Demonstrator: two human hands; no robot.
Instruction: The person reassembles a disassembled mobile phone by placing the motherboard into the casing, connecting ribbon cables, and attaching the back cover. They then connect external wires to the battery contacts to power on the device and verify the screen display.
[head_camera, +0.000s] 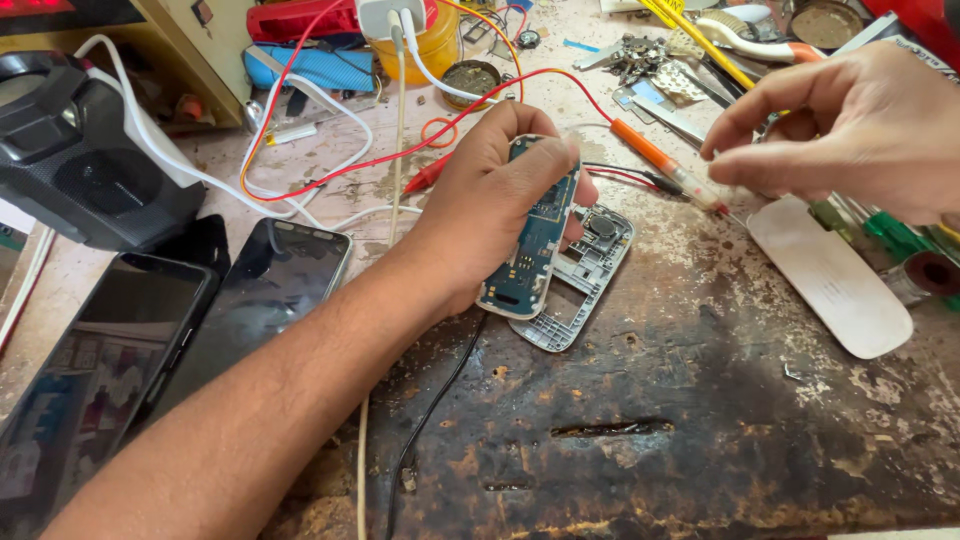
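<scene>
My left hand (490, 200) grips a small opened phone with its blue-green circuit board (530, 245) facing up, held just above the bench. Under it lies a grey plastic phone frame (585, 285). My right hand (850, 130) pinches an orange-handled syringe-like tool (665, 165), whose tip points down to the right of the board, near a pale oval back cover (830, 275). A red probe (425, 178) on a red wire lies just behind my left hand.
Two dark smartphones (270, 290) (90, 380) lie at the left beside a black speaker (80, 160). White and red cables cross the worn, scorched bench (650, 430). Screwdrivers (900, 235), metal parts and a yellow jar (425, 45) crowd the back and right.
</scene>
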